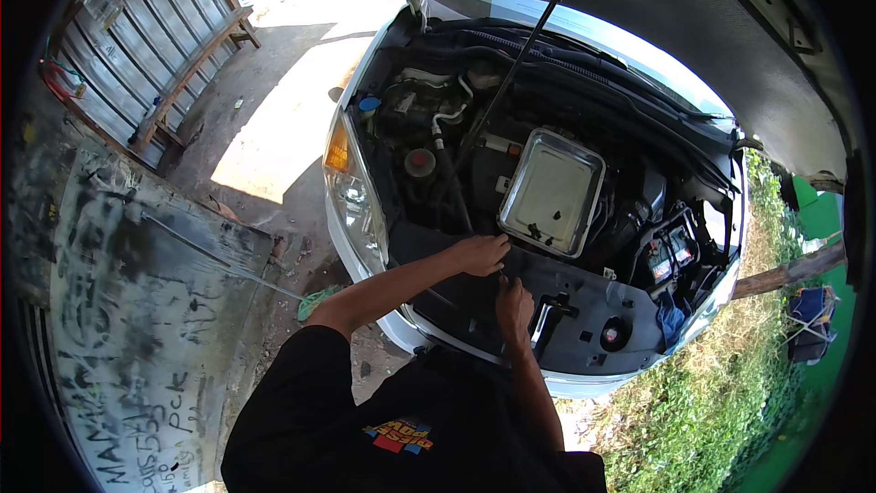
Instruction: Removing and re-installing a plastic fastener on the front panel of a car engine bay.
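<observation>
Over the front edge of an open engine bay, my left hand reaches in from the left with its fingers bent together, close to the near corner of a metal tray. Whatever it may pinch is too small to see. Just below it, my right hand is closed above the black plastic front cover; a small dark bit shows at its fingertips, its kind unclear. Several small dark pieces lie in the tray's near end. The tray rests on top of the engine, slightly turned.
A prop rod holds up the hood. The battery sits at right, with a blue cloth beside it. A red-capped reservoir and blue cap are left. A wooden bench stands by a metal wall.
</observation>
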`<state>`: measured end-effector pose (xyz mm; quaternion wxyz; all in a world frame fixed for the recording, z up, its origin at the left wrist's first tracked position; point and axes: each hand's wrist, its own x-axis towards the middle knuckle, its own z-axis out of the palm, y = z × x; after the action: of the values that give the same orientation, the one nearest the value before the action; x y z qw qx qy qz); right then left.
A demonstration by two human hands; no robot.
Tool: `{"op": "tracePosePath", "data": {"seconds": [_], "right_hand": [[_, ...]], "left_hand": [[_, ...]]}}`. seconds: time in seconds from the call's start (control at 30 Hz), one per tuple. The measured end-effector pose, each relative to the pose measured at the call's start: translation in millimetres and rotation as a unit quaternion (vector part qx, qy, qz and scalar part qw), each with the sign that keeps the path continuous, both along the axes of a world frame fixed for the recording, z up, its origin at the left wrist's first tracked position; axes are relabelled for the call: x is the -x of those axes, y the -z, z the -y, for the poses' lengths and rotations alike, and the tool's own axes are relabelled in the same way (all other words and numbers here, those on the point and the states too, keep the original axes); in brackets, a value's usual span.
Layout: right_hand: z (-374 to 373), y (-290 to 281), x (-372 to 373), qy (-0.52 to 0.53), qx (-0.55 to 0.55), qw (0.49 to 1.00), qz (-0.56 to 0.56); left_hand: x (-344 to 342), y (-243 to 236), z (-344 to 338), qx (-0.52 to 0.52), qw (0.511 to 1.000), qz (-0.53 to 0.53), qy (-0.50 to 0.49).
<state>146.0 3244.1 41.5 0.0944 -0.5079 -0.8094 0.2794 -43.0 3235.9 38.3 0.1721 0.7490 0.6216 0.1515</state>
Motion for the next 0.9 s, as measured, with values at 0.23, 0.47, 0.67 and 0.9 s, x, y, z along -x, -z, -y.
{"op": "tracePosePath", "data": {"seconds": [0.23,0.47,0.67,0.9], "right_hand": [[2,-5,4,0.030,-0.039,0.999,-0.015],[-11,-10,7,-0.027,-0.036,0.998,0.036],[-15,-15,5,0.029,0.019,0.999,-0.014],[0,0,-22,0.027,0.076,0.997,0.000]], "left_hand": [[11,7,-24,0.091,0.995,0.016,0.043],[12,8,-21,0.085,0.996,0.024,-0.003],[14,9,-25,0.050,0.998,0.035,0.015],[18,-2,-22,0.114,0.988,0.106,0.023]]}}
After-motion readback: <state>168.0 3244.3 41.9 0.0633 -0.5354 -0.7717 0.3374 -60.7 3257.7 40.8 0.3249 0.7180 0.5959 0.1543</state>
